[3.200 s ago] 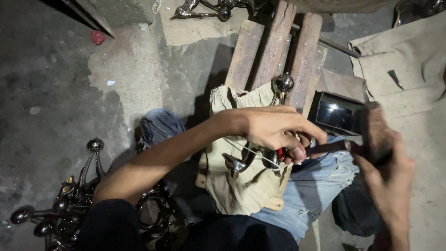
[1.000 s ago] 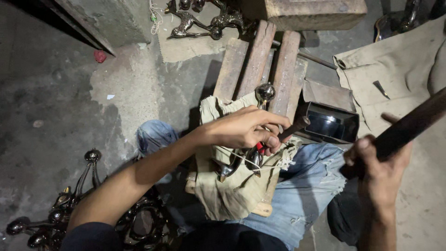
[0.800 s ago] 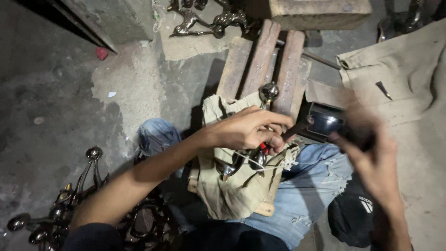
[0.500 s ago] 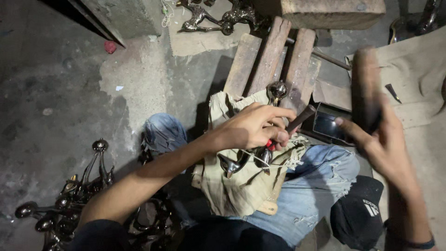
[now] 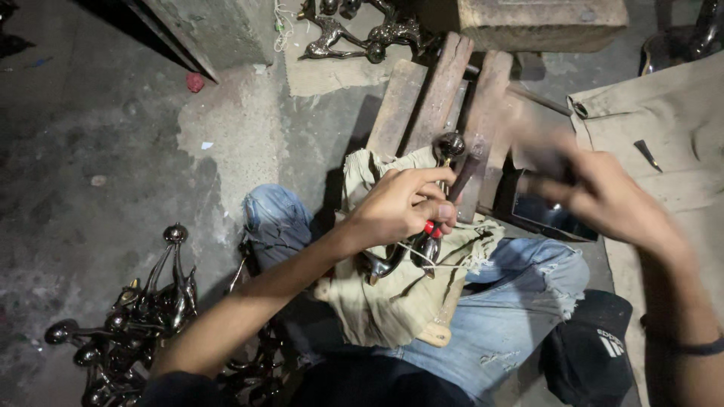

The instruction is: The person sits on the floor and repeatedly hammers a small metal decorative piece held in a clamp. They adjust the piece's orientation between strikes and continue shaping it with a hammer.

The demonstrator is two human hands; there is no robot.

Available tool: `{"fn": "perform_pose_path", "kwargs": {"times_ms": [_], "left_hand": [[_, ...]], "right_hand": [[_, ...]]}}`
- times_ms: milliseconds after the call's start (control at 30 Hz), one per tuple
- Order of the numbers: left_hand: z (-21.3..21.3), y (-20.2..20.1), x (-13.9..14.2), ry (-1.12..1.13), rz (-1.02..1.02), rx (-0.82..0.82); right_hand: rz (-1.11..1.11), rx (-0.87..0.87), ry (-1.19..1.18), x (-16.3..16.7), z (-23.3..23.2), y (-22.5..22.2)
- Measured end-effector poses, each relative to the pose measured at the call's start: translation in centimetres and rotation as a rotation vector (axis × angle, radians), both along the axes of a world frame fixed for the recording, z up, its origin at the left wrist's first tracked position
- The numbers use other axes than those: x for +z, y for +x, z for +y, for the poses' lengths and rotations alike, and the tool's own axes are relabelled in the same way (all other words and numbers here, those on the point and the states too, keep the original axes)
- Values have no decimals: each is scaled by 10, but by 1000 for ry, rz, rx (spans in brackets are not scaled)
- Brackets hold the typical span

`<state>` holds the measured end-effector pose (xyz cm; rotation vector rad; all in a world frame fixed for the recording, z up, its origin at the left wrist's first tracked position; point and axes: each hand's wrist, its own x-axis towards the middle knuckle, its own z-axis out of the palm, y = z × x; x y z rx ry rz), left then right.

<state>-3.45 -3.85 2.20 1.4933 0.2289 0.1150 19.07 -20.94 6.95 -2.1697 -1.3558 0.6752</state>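
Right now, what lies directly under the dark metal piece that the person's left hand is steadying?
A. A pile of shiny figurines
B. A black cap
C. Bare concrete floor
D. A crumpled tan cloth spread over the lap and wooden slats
D: the left hand presses the dark metal piece onto the crumpled tan cloth, which drapes over the jeans and the wooden slats.
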Motion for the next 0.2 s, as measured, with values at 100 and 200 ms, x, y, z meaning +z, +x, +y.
{"fn": "perform_pose_path", "kwargs": {"times_ms": [100,200], "left_hand": [[-4,-3,-4,83,93,13],[-4,-5,-13,7,36,34]], "right_hand": [[-73,97,-194,15,4,11],[11,-34,-16,45,-35,-2]]}}
